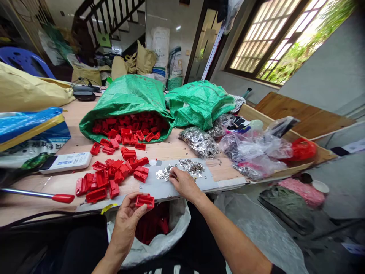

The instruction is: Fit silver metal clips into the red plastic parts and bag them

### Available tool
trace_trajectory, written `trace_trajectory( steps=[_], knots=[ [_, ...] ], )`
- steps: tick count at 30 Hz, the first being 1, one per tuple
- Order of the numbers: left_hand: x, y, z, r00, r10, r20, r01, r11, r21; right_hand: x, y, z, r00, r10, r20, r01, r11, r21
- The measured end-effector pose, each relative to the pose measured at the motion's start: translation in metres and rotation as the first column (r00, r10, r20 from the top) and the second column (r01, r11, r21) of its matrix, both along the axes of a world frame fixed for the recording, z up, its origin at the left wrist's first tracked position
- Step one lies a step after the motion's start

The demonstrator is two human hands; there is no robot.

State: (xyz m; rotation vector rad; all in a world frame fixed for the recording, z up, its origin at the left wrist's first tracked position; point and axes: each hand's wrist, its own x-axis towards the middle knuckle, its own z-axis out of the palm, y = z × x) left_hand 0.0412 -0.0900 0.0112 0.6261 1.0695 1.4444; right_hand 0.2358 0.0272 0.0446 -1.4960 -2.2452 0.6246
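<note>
My left hand [127,220] is closed on a red plastic part [145,200] and holds it just over the table's near edge. My right hand [182,183] rests on a grey board [159,186], fingertips pinched in a pile of small silver metal pieces [185,168]; what they pinch is too small to make out. A loose heap of red plastic parts [114,173] lies left of the board. More red parts spill from an open green sack [128,101] behind it. Below the table edge a white bag [171,232] holds red parts.
A second green sack [198,102] and clear bags of metal pieces [199,141] lie at the right. A white remote [67,161] and a red-handled tool [42,195] lie at the left. Blue and yellow sacks [25,114] crowd the far left. A red bag [302,149] sits at the right.
</note>
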Motion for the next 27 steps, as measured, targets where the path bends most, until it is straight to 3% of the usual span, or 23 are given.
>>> trace_trajectory(
  steps=[7, 11, 14, 22, 25, 27],
  knots=[
    [0.004, 0.005, 0.008, 0.969, 0.074, -0.237, -0.04, 0.989, 0.145, -0.005, -0.012, 0.006, 0.962, -0.011, -0.273, -0.005, 0.998, -0.057],
    [0.007, 0.005, 0.011, 0.923, 0.09, -0.373, -0.019, 0.982, 0.19, -0.023, -0.031, 0.01, 0.841, -0.088, -0.534, -0.117, 0.934, -0.338],
    [0.007, 0.003, 0.01, 0.868, 0.127, -0.479, -0.009, 0.971, 0.24, -0.036, -0.043, 0.01, 0.786, -0.15, -0.6, -0.181, 0.872, -0.455],
    [0.005, 0.002, 0.008, 0.686, 0.29, -0.667, 0.087, 0.878, 0.471, -0.043, -0.05, 0.003, 0.83, -0.099, -0.549, -0.123, 0.928, -0.352],
    [0.005, 0.001, 0.007, 0.686, 0.284, -0.67, 0.114, 0.867, 0.484, -0.042, -0.053, 0.003, 0.817, -0.114, -0.565, -0.124, 0.923, -0.365],
    [0.006, 0.001, 0.008, 0.73, 0.233, -0.643, 0.096, 0.896, 0.433, -0.041, -0.054, 0.004, 0.812, -0.12, -0.571, -0.132, 0.915, -0.38]
  ],
)
